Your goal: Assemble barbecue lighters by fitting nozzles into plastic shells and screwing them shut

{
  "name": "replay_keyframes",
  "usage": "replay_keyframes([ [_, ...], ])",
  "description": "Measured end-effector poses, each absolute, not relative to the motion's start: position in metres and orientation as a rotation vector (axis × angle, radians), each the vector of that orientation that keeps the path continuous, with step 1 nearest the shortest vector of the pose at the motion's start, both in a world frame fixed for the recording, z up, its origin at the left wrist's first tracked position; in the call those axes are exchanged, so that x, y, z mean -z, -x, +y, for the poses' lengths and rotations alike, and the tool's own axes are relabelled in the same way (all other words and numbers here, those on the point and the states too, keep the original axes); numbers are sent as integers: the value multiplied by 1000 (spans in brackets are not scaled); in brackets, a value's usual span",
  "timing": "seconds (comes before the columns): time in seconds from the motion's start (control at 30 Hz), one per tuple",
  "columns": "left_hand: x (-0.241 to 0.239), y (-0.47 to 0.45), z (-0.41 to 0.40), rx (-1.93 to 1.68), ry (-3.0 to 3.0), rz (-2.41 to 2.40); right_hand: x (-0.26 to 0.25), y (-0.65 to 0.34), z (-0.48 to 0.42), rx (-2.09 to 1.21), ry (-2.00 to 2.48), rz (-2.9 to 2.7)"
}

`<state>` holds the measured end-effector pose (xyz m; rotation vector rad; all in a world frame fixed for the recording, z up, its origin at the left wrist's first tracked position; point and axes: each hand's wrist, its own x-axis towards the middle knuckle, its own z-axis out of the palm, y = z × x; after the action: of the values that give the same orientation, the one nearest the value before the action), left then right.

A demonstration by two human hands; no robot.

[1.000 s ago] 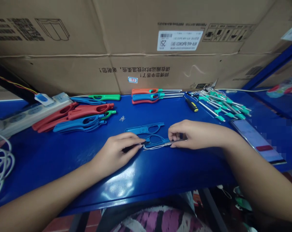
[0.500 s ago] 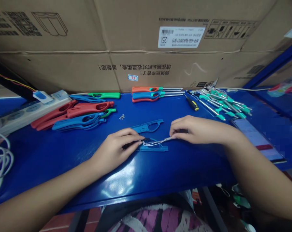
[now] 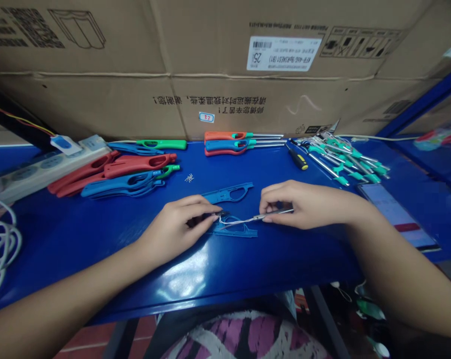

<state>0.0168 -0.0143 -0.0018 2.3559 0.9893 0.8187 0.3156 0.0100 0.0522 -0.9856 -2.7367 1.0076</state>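
Between the fingers of my left hand (image 3: 186,219) is a small black part (image 3: 222,213) with thin white wires running from it. My right hand (image 3: 290,203) pinches a slim metal tube (image 3: 275,214), and the wires reach its left end. Under the wires, a blue lighter shell half (image 3: 249,233) lies on the table, its left end hidden by my left hand. Just behind it rests a second blue shell half (image 3: 232,193) with a loop-shaped opening, partly covered by my left fingers.
Red and blue shells (image 3: 124,184) lie left, beside a power strip (image 3: 42,169) and small screws (image 3: 189,178). Several lighters (image 3: 225,145) lie at the back, near a screwdriver (image 3: 298,158), green-and-metal tube parts (image 3: 354,162) and a phone (image 3: 397,214). A cardboard box (image 3: 210,60) stands behind.
My right hand has turned, and more of the metal tube shows beneath its fingers. The wires have shifted over the near shell half. My left hand stays nearly in place.
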Motion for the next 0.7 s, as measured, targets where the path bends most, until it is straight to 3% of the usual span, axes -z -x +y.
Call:
replay_keyframes([
  [0.23, -7, -13, -16, -674, -2320, 986, -52, -311, 6, -1218, 1039, -2657],
  [0.47, -9, -12, -17, -647, -2308, 998, -45, -303, 5, -1229, 1020, -2724],
  [0.7, -10, -13, -18, -642, -2313, 1011, -48, -298, -1, -901, 1086, -2873],
])
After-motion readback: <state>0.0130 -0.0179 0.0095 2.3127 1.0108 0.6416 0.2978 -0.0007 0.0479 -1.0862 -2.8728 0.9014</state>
